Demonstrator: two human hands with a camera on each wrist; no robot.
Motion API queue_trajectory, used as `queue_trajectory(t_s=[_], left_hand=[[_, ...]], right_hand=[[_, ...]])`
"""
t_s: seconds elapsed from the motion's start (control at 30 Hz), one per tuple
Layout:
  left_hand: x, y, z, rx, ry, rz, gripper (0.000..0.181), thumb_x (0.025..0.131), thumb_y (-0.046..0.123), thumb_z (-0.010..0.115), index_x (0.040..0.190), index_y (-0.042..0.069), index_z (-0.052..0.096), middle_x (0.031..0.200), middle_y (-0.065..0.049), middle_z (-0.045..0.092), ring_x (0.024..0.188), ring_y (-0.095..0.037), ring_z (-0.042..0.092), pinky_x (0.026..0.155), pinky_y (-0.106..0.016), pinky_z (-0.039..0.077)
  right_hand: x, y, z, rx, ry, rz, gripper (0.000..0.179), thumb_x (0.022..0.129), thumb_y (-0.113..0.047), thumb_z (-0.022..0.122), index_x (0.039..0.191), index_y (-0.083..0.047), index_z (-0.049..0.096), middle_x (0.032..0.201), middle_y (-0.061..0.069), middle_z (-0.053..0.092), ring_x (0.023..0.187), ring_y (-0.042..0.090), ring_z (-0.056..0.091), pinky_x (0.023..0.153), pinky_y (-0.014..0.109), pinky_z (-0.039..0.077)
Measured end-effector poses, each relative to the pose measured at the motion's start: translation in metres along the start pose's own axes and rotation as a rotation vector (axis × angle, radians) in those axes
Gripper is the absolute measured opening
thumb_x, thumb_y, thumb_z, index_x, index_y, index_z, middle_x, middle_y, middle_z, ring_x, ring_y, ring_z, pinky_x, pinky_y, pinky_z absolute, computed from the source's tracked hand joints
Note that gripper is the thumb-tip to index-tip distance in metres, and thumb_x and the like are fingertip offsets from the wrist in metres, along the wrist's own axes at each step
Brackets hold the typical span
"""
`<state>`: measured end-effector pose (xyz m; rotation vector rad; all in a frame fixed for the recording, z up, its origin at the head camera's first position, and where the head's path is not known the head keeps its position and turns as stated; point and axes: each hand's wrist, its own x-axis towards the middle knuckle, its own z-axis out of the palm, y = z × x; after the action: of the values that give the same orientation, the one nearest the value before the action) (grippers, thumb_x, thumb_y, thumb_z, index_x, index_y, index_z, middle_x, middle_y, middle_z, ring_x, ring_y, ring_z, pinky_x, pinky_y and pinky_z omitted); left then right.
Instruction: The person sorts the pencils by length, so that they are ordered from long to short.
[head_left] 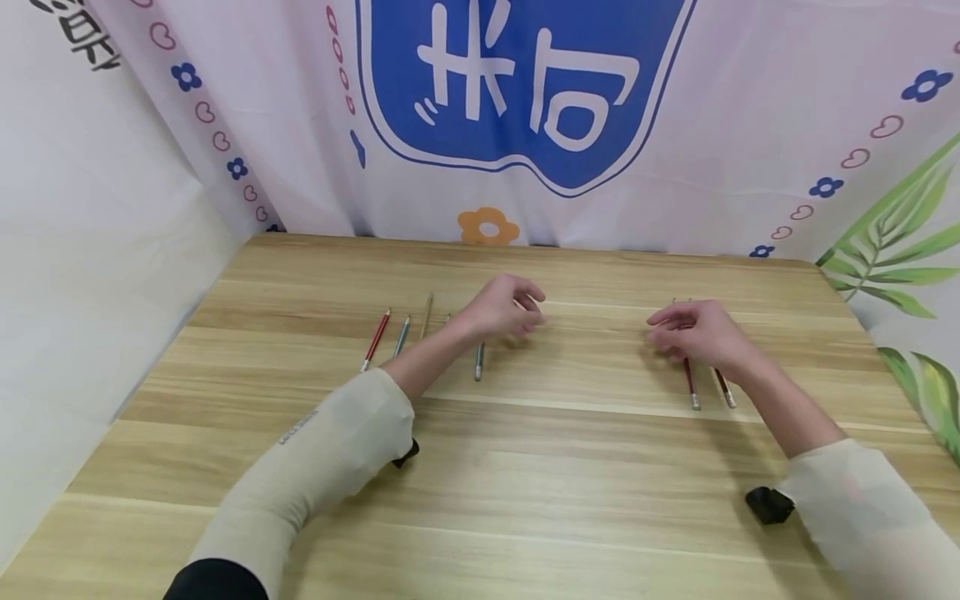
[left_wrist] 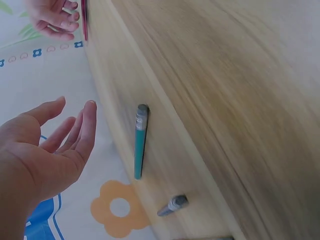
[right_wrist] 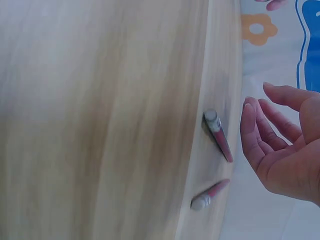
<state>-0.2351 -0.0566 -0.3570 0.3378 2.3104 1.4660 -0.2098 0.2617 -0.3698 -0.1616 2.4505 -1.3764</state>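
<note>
My left hand (head_left: 504, 307) hovers over the table with loosely bent fingers and nothing in them. Under its wrist lies a teal pencil (head_left: 479, 362), its eraser end toward me. Left of that arm are a red pencil (head_left: 377, 338), another teal pencil (head_left: 402, 335) and a plain wood-coloured pencil (head_left: 427, 315); the forearm partly hides some pencils. My right hand (head_left: 699, 332), also holding nothing, is above two dark red pencils, one nearer the middle (head_left: 692, 385) and one farther right (head_left: 724, 388). In the right wrist view, its fingers (right_wrist: 248, 122) are relaxed and apart from both pencils.
The wooden table (head_left: 555, 483) reaches back to a printed curtain (head_left: 300, 167) with a blue emblem. White sheeting (head_left: 97, 250) stands along the left side. Black wrist devices (head_left: 769, 505) sit under the pale sleeves (head_left: 862, 500).
</note>
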Motion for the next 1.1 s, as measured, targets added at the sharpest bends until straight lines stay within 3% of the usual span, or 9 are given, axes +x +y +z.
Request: queue_trajectory(t_s=[0.4,0.83,1.1], left_hand=[[-0.005,-0.008,-0.010,0.019,0.023,0.024,0.037,0.094,-0.005,0.072,0.129,-0.012,0.062,0.097,-0.016,0.067,0.086,-0.036,0.070,0.077,-0.041,0.066],[-0.012,-0.016,-0.023,0.056,0.026,0.012,0.039,0.095,-0.002,0.070,0.132,-0.010,0.061,0.099,-0.015,0.066,0.084,-0.032,0.069,0.077,-0.045,0.065],[-0.018,-0.021,-0.032,0.039,0.060,-0.010,0.041,0.094,-0.001,0.071,0.134,-0.008,0.061,0.103,-0.015,0.066,0.088,-0.032,0.070,0.074,-0.035,0.065]], right_hand=[[0.011,-0.009,0.019,-0.018,-0.017,-0.013,0.041,0.099,-0.009,0.070,0.131,0.013,0.059,0.114,0.023,0.070,0.085,0.013,0.070,0.073,0.028,0.065],[0.015,-0.016,0.031,0.014,-0.006,-0.034,0.035,0.097,-0.004,0.071,0.125,0.014,0.062,0.104,0.019,0.072,0.080,0.013,0.071,0.068,0.027,0.065],[0.018,-0.020,0.037,0.034,-0.042,-0.040,0.040,0.097,-0.007,0.072,0.128,0.014,0.060,0.107,0.022,0.070,0.082,0.016,0.072,0.073,0.031,0.066]])
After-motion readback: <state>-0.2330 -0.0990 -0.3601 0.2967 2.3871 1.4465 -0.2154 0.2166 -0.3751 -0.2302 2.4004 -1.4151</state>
